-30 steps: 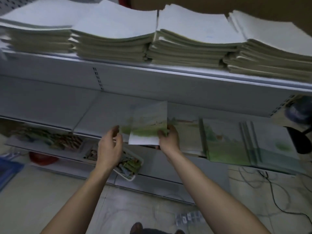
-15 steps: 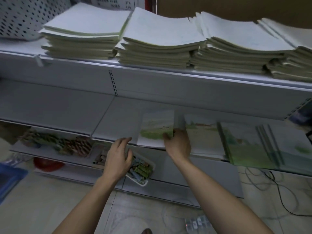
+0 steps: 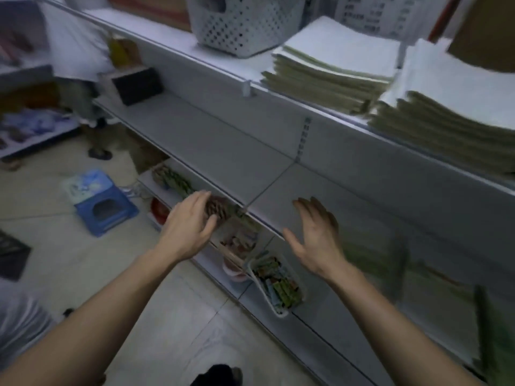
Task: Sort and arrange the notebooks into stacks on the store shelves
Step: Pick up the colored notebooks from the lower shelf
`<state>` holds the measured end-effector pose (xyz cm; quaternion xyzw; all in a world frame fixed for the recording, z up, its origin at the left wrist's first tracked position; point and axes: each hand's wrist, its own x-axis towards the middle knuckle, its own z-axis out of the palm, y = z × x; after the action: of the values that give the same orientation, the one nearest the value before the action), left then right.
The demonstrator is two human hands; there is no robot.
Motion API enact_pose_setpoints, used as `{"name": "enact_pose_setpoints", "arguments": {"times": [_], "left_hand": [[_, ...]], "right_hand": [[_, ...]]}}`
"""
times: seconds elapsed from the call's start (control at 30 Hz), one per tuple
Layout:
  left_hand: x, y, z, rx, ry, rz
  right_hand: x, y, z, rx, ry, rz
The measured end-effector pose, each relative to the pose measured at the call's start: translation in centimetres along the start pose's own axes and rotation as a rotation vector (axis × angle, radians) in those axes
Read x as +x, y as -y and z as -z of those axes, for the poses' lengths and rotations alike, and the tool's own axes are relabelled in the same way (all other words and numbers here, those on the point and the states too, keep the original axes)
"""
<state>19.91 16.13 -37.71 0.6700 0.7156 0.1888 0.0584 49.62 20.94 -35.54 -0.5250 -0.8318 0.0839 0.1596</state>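
Right hand [image 3: 315, 240] has let go of the notebook [image 3: 370, 246], which lies blurred on the shelf [image 3: 223, 146] beside it; left hand [image 3: 189, 227] is likewise spread and empty.

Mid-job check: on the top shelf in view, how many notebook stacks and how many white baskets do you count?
Notebook stacks: 2
White perforated basket: 1
Total: 3

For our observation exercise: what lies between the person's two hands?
Head view: between left hand and right hand runs the grey shelf, bare there, with small packets below.
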Motion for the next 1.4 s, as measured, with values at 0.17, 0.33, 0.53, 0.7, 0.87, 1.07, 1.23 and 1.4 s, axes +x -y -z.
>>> {"name": "enact_pose_setpoints", "arguments": {"times": [0.17,0.33,0.53,0.7,0.87,1.07,1.23,1.4], "left_hand": [[0.2,9.4,5.4,0.05,-0.047,0.194],[1.6,19.8,8.7,0.085,-0.068,0.277],[6.7,33.9,13.1,0.05,-0.066,0.375],[12.6,43.1,16.9,0.025,-0.056,0.379],[19.1,50.1,17.5,-0.032,-0.033,0.36],[30.1,57.5,16.5,-0.126,0.002,0.307],[39.9,62.1,17.3,-0.208,-0.035,0.257],[48.6,65.3,17.3,-0.288,-0.028,0.285]], "right_hand": [[7.7,8.6,-3.7,0.059,0.11,0.179],[15.7,18.0,-9.0,0.105,0.158,0.298],[26.7,30.2,-15.1,0.166,0.141,0.326],[35.2,37.7,-17.5,0.262,0.168,0.26],[42.6,42.0,-20.2,0.353,0.19,0.149],[52.6,44.3,-25.6,0.598,0.213,-0.106],[61.5,46.9,-27.5,0.707,0.225,-0.232],[68.6,48.5,-28.8,0.787,0.123,-0.421]]}}
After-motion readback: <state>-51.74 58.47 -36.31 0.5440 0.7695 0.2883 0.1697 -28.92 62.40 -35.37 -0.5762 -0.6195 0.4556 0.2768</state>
